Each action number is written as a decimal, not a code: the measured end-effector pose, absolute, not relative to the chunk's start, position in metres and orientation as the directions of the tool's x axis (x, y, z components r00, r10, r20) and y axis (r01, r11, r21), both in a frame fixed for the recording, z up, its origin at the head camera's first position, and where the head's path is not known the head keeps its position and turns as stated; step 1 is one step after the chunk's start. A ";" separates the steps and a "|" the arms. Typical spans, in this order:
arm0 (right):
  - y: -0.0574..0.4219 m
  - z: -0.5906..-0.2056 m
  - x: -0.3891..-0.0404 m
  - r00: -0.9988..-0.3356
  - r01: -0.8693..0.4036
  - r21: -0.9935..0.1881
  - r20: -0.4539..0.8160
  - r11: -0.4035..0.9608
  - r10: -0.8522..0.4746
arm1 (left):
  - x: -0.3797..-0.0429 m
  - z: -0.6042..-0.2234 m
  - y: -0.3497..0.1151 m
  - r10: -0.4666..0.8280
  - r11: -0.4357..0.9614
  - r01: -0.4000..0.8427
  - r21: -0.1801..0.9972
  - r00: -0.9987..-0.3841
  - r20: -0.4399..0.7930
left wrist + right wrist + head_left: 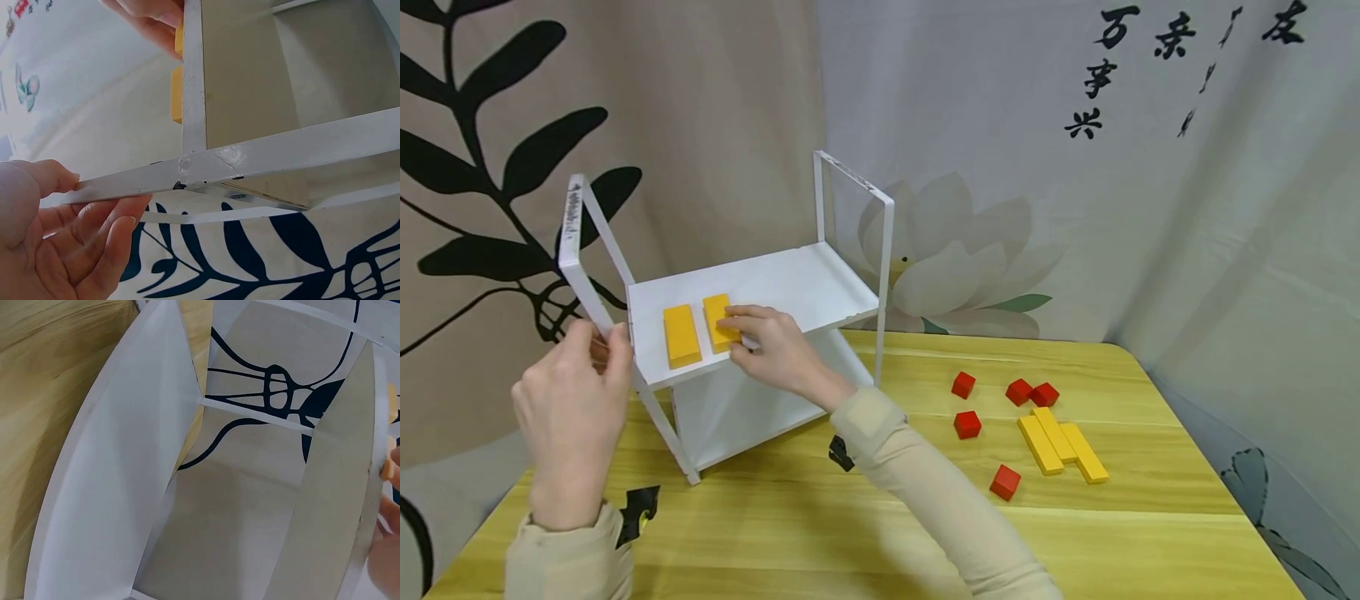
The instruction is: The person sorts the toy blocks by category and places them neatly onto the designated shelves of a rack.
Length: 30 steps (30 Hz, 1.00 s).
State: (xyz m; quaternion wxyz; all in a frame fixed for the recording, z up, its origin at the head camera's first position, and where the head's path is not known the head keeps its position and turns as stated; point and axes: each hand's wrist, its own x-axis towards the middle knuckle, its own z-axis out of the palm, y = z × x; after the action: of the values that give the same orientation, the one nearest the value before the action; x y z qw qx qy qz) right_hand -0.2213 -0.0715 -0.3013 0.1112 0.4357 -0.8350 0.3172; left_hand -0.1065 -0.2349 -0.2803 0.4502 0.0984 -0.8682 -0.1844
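Note:
A white two-tier rack [775, 275] stands tilted in my view on the wooden table. My left hand [576, 408] holds its near left post; in the left wrist view the thumb lies on one side of the post [125, 181] and the fingers on the other. On the upper shelf my right hand [782, 350] pinches a yellow block [717, 310] between fingers and thumb. Beside it, to the left, another yellow block [681, 336] lies flat on that shelf. The right wrist view catches only part of the right hand [386, 537], at its edge.
On the table's right side lie several red cubes [967, 425] and 3 yellow blocks [1060, 437] side by side. The lower shelf [737, 417] sits beneath the upper one. Behind the table hangs a printed curtain [1000, 167].

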 end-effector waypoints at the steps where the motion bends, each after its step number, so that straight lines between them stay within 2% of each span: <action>1: -0.069 -0.303 -0.221 -0.592 -0.801 -0.434 0.476 0.412 -0.650 | -0.107 -0.281 -0.235 -0.337 0.912 -0.005 0.409 -0.577 0.744; 6: -0.045 -0.311 -0.219 -0.576 -0.817 -0.434 0.583 0.379 -0.574 | -0.107 -0.281 -0.235 -0.337 0.912 -0.004 0.411 -0.579 0.743; 12: -0.002 -0.331 -0.225 -0.521 -0.852 -0.411 0.717 0.324 -0.463 | -0.107 -0.281 -0.235 -0.339 0.911 -0.006 0.413 -0.582 0.739; 15: 0.025 -0.344 -0.228 -0.534 -0.844 -0.430 0.731 0.320 -0.426 | -0.107 -0.281 -0.235 -0.343 0.909 -0.010 0.416 -0.585 0.735; 20: 0.074 -0.369 -0.228 -0.597 -0.795 -0.457 0.707 0.399 -0.380 | -0.107 -0.283 -0.236 -0.344 0.910 -0.014 0.414 -0.582 0.737; 30: 0.183 -0.420 -0.220 -0.764 -0.607 -0.500 0.581 0.617 -0.281 | -0.109 -0.284 -0.237 -0.346 0.909 -0.010 0.417 -0.579 0.738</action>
State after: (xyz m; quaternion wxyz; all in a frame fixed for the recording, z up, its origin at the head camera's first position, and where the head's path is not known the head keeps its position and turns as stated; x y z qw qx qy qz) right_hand -0.2202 0.1827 -0.4205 0.2300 0.2554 -0.8693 0.3553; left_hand -0.1093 -0.2369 -0.2840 0.4469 0.1024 -0.8687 -0.1875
